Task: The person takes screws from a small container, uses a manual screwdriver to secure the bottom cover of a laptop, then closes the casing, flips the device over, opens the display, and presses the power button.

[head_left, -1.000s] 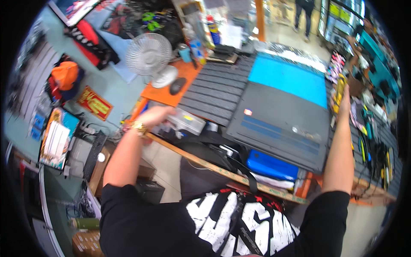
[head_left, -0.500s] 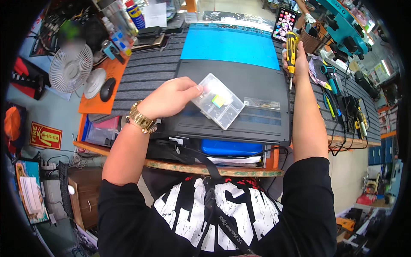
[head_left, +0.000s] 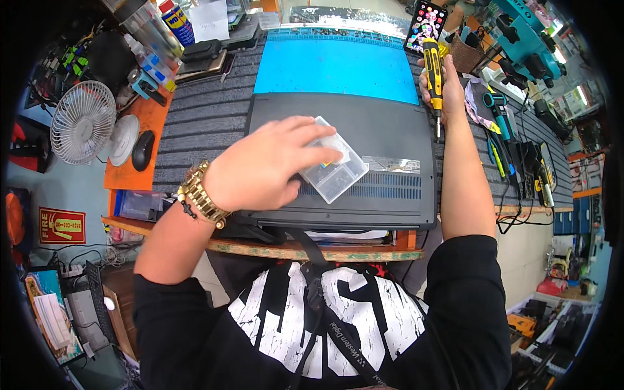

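A closed-up dark laptop (head_left: 338, 211) lies underside up on the bench, its vents and label showing. On it is a small clear plastic box (head_left: 343, 185) with inner compartments, partly covered by my left hand (head_left: 270, 159). The fingers of that hand are stretched and apart over the box, fingertips at its far part; whether they touch its contents I cannot tell. At the laptop's right edge my right hand (head_left: 451, 91) holds a yellow and black screwdriver (head_left: 433, 75), its tip pointing down toward me.
Beyond the laptop lies a blue work mat (head_left: 335, 68). A lit phone (head_left: 426, 29) stands at the far right, near a teal microscope (head_left: 526, 39). Pliers and tweezers (head_left: 497, 156) lie right. A mouse (head_left: 143, 151) and white fan (head_left: 83, 122) stand left.
My left hand has let go of the box's edge and moved over it with fingers spread. The box sits slightly nearer me. My right hand still holds the screwdriver. The whole view has shifted.
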The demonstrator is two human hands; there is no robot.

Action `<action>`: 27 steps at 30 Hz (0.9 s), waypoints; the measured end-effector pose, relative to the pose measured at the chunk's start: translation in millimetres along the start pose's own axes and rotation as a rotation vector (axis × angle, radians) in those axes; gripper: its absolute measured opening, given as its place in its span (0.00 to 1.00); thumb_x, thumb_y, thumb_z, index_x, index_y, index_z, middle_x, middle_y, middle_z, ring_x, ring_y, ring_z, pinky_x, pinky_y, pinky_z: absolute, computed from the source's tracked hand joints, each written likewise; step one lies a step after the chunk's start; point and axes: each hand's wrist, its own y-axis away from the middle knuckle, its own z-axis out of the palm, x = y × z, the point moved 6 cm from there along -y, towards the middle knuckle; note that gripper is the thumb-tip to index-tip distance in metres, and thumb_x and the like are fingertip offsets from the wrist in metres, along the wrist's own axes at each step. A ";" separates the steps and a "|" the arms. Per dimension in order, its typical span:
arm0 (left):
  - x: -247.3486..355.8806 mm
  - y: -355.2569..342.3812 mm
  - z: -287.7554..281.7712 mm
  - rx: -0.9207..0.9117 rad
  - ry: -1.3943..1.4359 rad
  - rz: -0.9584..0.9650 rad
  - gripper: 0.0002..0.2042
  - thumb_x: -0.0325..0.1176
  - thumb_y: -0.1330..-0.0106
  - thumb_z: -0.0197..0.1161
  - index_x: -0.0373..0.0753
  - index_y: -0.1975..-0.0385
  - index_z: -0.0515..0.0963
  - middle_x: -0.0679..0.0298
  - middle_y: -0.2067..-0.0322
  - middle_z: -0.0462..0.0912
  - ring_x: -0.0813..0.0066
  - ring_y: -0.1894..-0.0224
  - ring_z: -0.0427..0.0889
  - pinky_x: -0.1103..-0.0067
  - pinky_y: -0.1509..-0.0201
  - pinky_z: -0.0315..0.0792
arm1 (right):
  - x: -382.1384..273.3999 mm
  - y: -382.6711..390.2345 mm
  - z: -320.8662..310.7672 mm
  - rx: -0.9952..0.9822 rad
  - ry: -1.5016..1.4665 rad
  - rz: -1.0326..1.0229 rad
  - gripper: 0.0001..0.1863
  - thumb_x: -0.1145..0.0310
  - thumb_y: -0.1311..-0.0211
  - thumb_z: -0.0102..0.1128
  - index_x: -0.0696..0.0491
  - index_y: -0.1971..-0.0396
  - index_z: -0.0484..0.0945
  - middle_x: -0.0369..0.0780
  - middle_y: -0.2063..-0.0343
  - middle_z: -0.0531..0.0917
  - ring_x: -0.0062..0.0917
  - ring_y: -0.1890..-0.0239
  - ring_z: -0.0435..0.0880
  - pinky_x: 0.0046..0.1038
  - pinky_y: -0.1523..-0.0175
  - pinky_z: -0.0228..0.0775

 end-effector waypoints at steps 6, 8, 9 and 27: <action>17.1 -0.8 10.0 -0.071 -0.251 0.037 0.27 0.29 0.35 0.73 0.43 0.33 0.84 0.50 0.35 0.86 0.47 0.36 0.90 0.63 0.37 0.90 | 1.0 -2.2 2.1 -0.042 0.021 0.011 0.42 0.30 0.09 0.38 0.59 0.38 0.81 0.36 0.74 0.83 0.19 0.84 0.78 0.19 0.80 0.68; 28.8 -3.1 14.5 -0.012 -0.352 0.108 0.24 0.31 0.33 0.71 0.38 0.36 0.85 0.48 0.37 0.88 0.46 0.38 0.91 0.64 0.40 0.92 | 0.1 -1.8 4.0 -0.054 0.039 0.025 0.41 0.33 0.08 0.38 0.59 0.38 0.81 0.37 0.74 0.83 0.19 0.83 0.78 0.20 0.79 0.69; 34.8 -4.8 17.5 0.008 -0.412 0.147 0.23 0.31 0.32 0.70 0.35 0.37 0.85 0.46 0.38 0.88 0.45 0.40 0.92 0.65 0.42 0.92 | -0.1 -1.9 4.5 -0.049 0.050 0.031 0.40 0.33 0.08 0.38 0.59 0.39 0.81 0.37 0.74 0.83 0.19 0.83 0.78 0.20 0.79 0.69; 75.5 -28.2 43.2 -0.094 -0.647 0.157 0.24 0.36 0.22 0.63 0.40 0.28 0.80 0.28 0.41 0.88 0.23 0.46 0.93 0.49 0.51 0.93 | 0.5 -3.3 6.1 -0.031 0.026 0.073 0.39 0.32 0.08 0.40 0.56 0.42 0.83 0.36 0.74 0.84 0.19 0.85 0.78 0.22 0.80 0.68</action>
